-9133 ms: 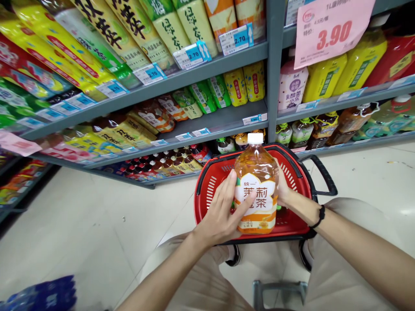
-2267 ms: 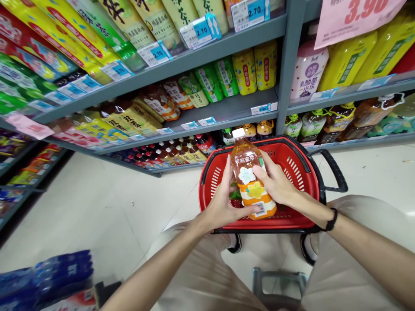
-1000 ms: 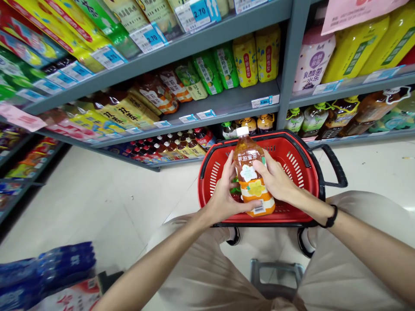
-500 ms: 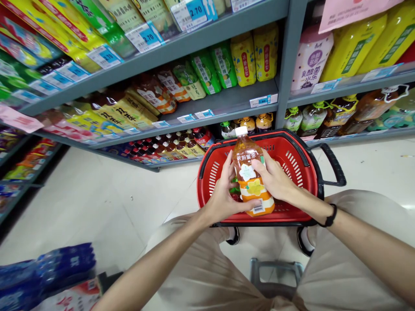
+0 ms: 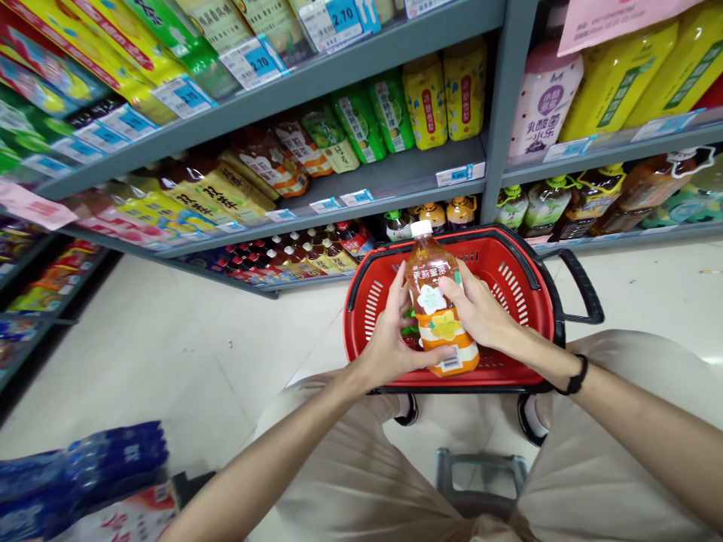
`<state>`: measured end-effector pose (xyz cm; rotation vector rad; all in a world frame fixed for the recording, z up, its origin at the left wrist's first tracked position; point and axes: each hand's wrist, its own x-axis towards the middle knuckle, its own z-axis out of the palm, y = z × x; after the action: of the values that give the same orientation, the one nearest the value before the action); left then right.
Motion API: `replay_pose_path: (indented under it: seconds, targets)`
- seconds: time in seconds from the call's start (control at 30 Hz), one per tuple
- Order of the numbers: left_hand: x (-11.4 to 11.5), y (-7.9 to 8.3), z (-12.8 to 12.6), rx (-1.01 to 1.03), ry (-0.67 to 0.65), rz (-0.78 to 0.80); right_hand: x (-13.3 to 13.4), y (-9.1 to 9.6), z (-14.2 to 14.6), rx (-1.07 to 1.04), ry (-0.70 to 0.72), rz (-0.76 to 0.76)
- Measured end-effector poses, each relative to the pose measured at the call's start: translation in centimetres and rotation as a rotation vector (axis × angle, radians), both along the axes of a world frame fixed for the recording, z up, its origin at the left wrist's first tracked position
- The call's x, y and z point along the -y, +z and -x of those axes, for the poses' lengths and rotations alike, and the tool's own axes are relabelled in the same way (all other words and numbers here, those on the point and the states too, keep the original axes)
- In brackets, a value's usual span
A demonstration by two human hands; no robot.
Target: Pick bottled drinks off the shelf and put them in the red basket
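Observation:
Both my hands are around a tea bottle (image 5: 442, 309) with a white cap, amber liquid and an orange and white label with a yellow flower. My left hand (image 5: 389, 342) grips its left side, the thumb across the lower label. On the upper right side, my right hand (image 5: 480, 305) is closed on it, the thumb resting on the label. The bottle leans slightly, its label facing up at me, above a red shopping basket (image 5: 357, 316) with black rims. Something green shows inside the basket behind my left fingers, mostly hidden.
Ahead stand grey shelves (image 5: 384, 64) with rows of bottled drinks and price tags. The basket's black handle (image 5: 581, 290) sticks out to the right. Blue-wrapped bottle packs (image 5: 84, 470) are at the lower left. A grey stool (image 5: 480, 470) shows between my legs on the pale floor.

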<state>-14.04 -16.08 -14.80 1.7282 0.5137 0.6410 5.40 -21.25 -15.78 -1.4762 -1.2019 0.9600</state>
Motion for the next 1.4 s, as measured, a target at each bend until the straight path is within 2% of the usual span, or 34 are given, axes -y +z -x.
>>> replay_pose_path:
  seconds: [0.37, 0.57, 0.73, 0.8, 0.93, 1.07, 1.17, 1.4]
  targets:
    - [-0.1, -0.2, 0.0, -0.009, 0.023, 0.033, 0.0, 0.3, -0.2, 0.055, -0.004, -0.004]
    - [-0.7, -0.1, -0.6, 0.015, 0.125, 0.294, -0.3, 0.8, -0.4, -0.007, -0.012, 0.039]
    - [-1.2, 0.1, -1.2, 0.063, 0.308, 0.457, -0.6, 0.2, -0.5, -0.082, -0.014, 0.009]
    - [-1.3, 0.3, -1.3, 0.063, 0.377, 0.567, -0.5, 0.2, -0.5, -0.106, -0.006, 0.019]
    - [-1.6, 0.6, -1.2, 0.045, 0.369, 0.748, 0.1, 0.7, 0.0, -0.168, 0.047, 0.072]
    - [-1.6, 0.4, -0.9, 0.04, 0.402, 0.764, 0.7, 1.2, 0.3, -0.094, 0.022, 0.051]
    - [-1.7, 0.4, -0.7, 0.069, 0.393, 0.814, 0.9, 1.3, 0.2, -0.137, -0.003, 0.027]
    - [-2.6, 1.0, -0.6, 0.179, 0.39, 0.971, -0.2, 1.3, 0.4, -0.142, -0.088, -0.038]
